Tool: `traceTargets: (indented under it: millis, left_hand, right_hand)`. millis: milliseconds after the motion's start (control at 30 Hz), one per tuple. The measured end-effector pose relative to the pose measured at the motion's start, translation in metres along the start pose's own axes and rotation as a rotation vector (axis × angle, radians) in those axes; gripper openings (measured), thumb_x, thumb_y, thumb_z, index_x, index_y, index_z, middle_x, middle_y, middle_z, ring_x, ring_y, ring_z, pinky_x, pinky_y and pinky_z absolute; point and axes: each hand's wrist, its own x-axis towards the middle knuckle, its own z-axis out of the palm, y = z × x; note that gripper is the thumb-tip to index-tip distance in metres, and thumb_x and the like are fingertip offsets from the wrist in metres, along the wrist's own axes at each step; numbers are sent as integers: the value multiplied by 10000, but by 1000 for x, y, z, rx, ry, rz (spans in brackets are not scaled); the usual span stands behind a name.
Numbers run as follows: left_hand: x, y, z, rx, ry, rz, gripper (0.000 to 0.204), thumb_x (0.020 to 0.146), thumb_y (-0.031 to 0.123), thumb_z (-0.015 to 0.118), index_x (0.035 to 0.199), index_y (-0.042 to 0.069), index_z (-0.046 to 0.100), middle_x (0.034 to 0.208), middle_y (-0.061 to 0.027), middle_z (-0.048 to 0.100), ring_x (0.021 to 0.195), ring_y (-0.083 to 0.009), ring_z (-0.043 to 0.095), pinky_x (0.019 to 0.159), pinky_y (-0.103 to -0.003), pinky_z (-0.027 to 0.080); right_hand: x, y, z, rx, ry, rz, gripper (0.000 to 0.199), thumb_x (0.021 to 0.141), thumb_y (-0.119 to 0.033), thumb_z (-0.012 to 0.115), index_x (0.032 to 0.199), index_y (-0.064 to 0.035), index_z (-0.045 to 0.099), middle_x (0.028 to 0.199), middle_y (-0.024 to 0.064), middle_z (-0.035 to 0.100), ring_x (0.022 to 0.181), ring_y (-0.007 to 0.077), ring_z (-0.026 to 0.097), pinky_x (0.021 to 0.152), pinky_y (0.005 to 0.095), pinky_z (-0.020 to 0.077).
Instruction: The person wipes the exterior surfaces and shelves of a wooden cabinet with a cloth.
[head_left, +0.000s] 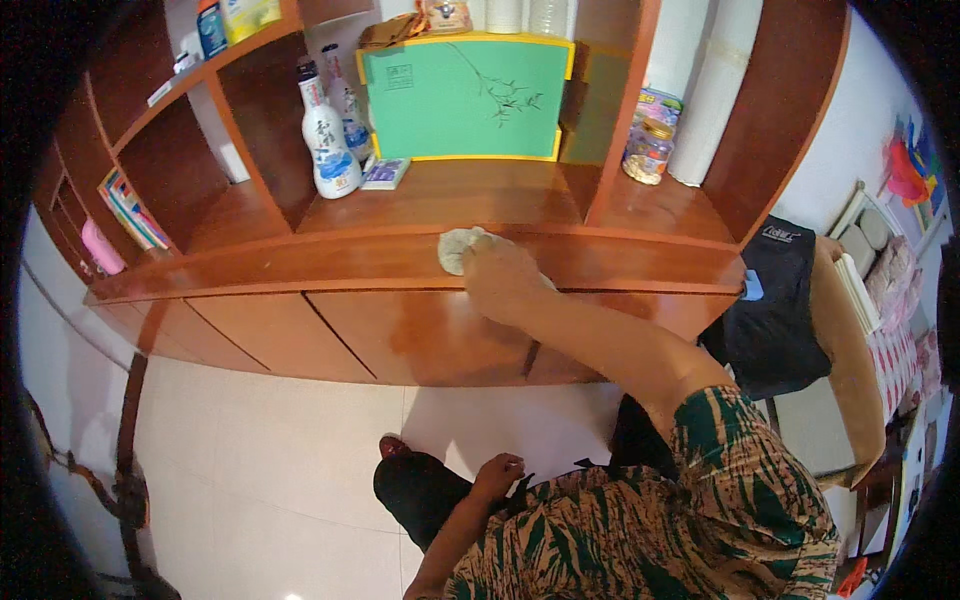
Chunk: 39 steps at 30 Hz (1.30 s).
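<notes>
Nearest item: patterned green-and-cream sleeve, lying low in the frame. Left hand: fingers curling loosely closed, gripping nothing, resting against a dark trouser leg above the pale tiled floor. Right hand: reaching forward, palm down, fingers bending over and pressing a pale cloth; the cloth is lying on the front ledge of the wooden shelf unit, near its middle, partly hidden beneath the hand. Standing in the compartments behind: two white-and-blue bottles, a small flat box just beside them, a green board with yellow edging leaning upright, a glass jar. Books are leaning at far left. A black bag is sitting to the right.
</notes>
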Motion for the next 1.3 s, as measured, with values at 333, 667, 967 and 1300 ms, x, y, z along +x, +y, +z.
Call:
traceTargets:
  millis: [333, 667, 967, 1300]
  left_hand:
    - [-39, 24, -27, -496, 105, -170, 319, 924, 238, 609, 1162, 28, 579, 957, -88, 671, 872, -175, 649, 748, -326, 515]
    - [-48, 41, -19, -426, 131, -25, 316, 910, 197, 602, 1172, 22, 582, 959, -97, 671, 896, -176, 644, 748, -328, 516]
    - [-9, 46, -4, 63, -30, 112, 383, 848, 310, 644, 1132, 54, 615, 984, -124, 680, 897, -252, 647, 795, -358, 504]
    - [38, 140, -77, 396, 7, 407, 366, 899, 338, 588, 1057, 10, 621, 1060, -183, 655, 1017, -324, 621, 879, -412, 481]
  right_hand:
    - [7, -5, -12, -21, -144, 61, 166, 802, -93, 532, 913, -25, 636, 940, 165, 667, 837, 308, 656, 708, 437, 549]
    - [-116, 124, -34, -260, -36, 305, 299, 861, -187, 546, 1105, -22, 595, 1050, 182, 627, 926, 366, 626, 769, 464, 528]
    - [-102, 114, -31, -291, -156, 312, 292, 856, -171, 537, 1097, -16, 592, 1056, 173, 623, 956, 390, 587, 827, 460, 509]
    - [13, -16, 5, -42, -15, -136, 314, 838, -135, 577, 1125, -7, 584, 1163, 138, 590, 948, 336, 567, 802, 416, 493]
